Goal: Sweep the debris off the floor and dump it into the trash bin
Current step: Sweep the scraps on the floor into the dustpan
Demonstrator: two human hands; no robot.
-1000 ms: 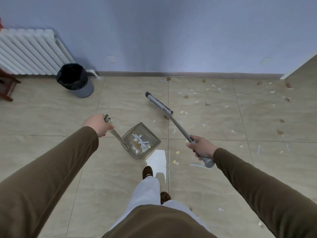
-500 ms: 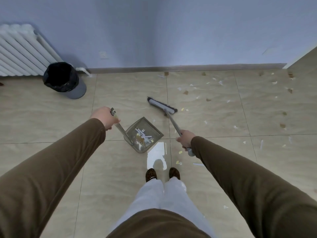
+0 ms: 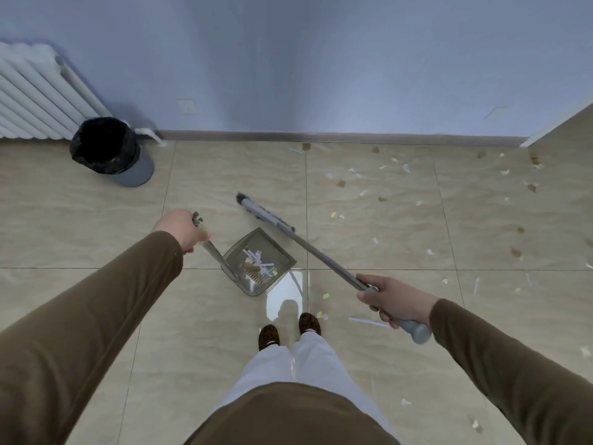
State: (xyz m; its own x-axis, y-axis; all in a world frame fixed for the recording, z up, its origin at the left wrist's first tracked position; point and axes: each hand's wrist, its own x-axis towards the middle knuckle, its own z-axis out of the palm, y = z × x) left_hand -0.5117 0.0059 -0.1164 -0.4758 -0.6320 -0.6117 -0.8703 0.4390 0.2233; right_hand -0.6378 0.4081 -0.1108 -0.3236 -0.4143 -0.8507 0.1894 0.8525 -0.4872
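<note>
My left hand (image 3: pixel 178 227) grips the upright handle of a grey dustpan (image 3: pixel 258 263) that rests on the tile floor in front of my feet. White paper strips and brown scraps lie inside the pan. My right hand (image 3: pixel 392 300) holds the grey broom (image 3: pixel 308 246) near the end of its handle; the broom head lies on the floor just behind the pan's far edge. Paper and brown debris (image 3: pixel 382 198) is scattered over the tiles to the right. The grey trash bin (image 3: pixel 110 152) with a black liner stands at the back left by the wall.
A white radiator (image 3: pixel 35 94) hangs on the wall behind the bin. The blue wall and its baseboard (image 3: pixel 321 136) close off the far side. A wall corner (image 3: pixel 558 130) juts in at the right. My feet (image 3: pixel 288 330) stand just behind the pan.
My right hand has pulled back and to the right along the broom. The broom head has swung to the edge of the dustpan. The left hand and pan have barely moved.
</note>
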